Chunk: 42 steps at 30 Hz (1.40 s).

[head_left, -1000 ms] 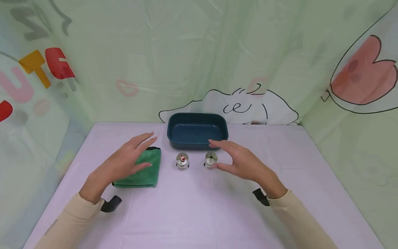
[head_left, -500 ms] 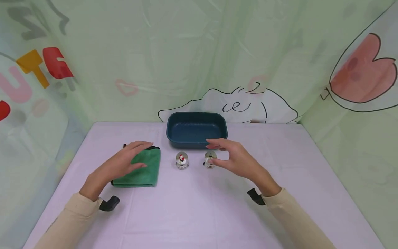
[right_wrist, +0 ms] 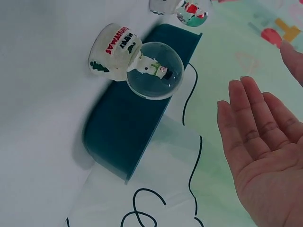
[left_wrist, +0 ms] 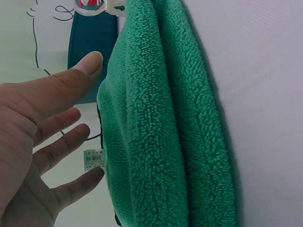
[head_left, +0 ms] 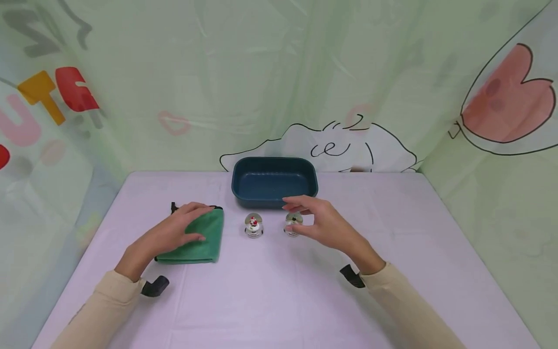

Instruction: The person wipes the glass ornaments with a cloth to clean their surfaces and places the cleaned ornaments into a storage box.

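My left hand [head_left: 176, 230] hovers over a folded green towel [head_left: 209, 240], fingers spread and holding nothing. In the left wrist view the thumb and fingertips come close to the edge of the plush towel [left_wrist: 156, 123]. My right hand [head_left: 324, 223] is beside and above a small snow globe [head_left: 293, 229], partly covering it in the head view. The right wrist view shows this snowman snow globe [right_wrist: 154, 71] on a white base with Christmas lettering, apart from the straight fingers. A second snow globe [head_left: 254, 227] with a red figure inside stands to its left.
Behind the globes sits a dark blue rectangular bin [head_left: 274, 201], open at the top. A pale lilac cloth [head_left: 257, 300] covers the table, which meets a printed green curtain [head_left: 244, 77] at the back. A white tag [left_wrist: 93, 160] hangs by the towel.
My left hand has lowered toward the towel. My right hand has shifted slightly left, nearer the snowman globe. The globes, towel and bin stay where they were.
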Tool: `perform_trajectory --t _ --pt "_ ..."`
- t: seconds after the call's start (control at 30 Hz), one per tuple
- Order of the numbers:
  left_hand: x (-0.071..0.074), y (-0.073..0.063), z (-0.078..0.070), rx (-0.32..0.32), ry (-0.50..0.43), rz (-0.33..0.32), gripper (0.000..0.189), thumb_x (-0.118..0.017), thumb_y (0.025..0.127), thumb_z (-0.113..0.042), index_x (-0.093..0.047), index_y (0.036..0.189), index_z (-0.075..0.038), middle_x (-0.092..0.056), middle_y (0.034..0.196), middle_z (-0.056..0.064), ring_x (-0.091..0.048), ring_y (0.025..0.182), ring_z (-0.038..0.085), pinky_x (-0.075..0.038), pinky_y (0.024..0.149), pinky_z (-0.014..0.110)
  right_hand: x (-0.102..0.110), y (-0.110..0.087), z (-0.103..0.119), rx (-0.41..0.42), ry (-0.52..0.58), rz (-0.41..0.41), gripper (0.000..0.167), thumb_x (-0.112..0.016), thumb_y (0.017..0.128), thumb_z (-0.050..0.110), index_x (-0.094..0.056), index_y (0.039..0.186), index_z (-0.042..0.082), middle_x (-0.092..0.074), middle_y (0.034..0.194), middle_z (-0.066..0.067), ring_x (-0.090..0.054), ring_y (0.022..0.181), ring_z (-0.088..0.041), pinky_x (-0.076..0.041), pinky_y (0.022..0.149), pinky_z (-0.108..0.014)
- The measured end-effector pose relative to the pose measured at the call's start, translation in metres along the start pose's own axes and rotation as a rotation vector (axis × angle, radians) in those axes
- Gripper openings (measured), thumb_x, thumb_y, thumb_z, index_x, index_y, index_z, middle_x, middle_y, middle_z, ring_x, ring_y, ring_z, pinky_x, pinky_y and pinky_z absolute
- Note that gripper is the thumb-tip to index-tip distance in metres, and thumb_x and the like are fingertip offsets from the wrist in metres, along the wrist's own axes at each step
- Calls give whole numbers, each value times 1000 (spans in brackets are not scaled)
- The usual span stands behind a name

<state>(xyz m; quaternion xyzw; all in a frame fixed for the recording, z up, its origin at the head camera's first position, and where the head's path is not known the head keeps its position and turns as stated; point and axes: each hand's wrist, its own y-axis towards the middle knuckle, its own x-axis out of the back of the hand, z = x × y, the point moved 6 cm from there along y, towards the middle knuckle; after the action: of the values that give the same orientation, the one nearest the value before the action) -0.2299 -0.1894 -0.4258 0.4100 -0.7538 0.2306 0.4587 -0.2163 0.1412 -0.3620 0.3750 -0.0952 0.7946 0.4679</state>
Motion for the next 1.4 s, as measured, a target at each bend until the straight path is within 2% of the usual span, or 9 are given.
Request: perform_trajectory --t 0.23,0.5,0.77,1.03,1.23,1.4 --pt "-6 1 4 12 51 14 71 -83 86 -23 -51 148 -8 -50 143 17 -50 130 36 -48 104 54 -8 6 -3 12 46 10 62 -85 84 13 -59 139 3 -70 123 -10 -69 109 -33 -55 96 -52" --pt "-15 5 5 -4 146 25 65 -84 85 -27 -59 141 -7 -55 137 16 -54 127 36 -49 104 54 -21 13 -8 -15 72 22 60 -86 83 14 -61 137 5 -70 121 -7 -69 107 -23 -57 93 -49" --pt "-20 6 8 20 191 56 65 -81 88 -32 -57 144 -9 -53 140 15 -53 128 36 -48 103 56 -33 19 -8 -36 49 4 57 -85 84 15 -62 136 5 -69 122 -8 -68 109 -23 -56 94 -47" --pt "-24 8 7 -32 211 41 53 -80 89 -31 -65 135 -9 -56 134 14 -55 124 36 -47 103 57 -47 27 -9 -67 76 -3 55 -84 83 9 -62 134 4 -69 123 -12 -69 109 -32 -57 93 -47" --pt "-24 7 6 -42 202 41 39 -80 89 -23 -70 125 -9 -60 124 8 -60 112 29 -53 94 50 -59 34 -9 -85 95 6 55 -83 84 6 -61 135 3 -67 126 -13 -67 113 -30 -56 96 -46" --pt "-26 7 4 -86 211 33 32 -78 90 -17 -71 120 -9 -61 117 4 -60 105 23 -55 88 43 -66 36 -11 -116 104 7 54 -83 85 7 -62 135 5 -65 131 -11 -64 118 -29 -55 98 -46"
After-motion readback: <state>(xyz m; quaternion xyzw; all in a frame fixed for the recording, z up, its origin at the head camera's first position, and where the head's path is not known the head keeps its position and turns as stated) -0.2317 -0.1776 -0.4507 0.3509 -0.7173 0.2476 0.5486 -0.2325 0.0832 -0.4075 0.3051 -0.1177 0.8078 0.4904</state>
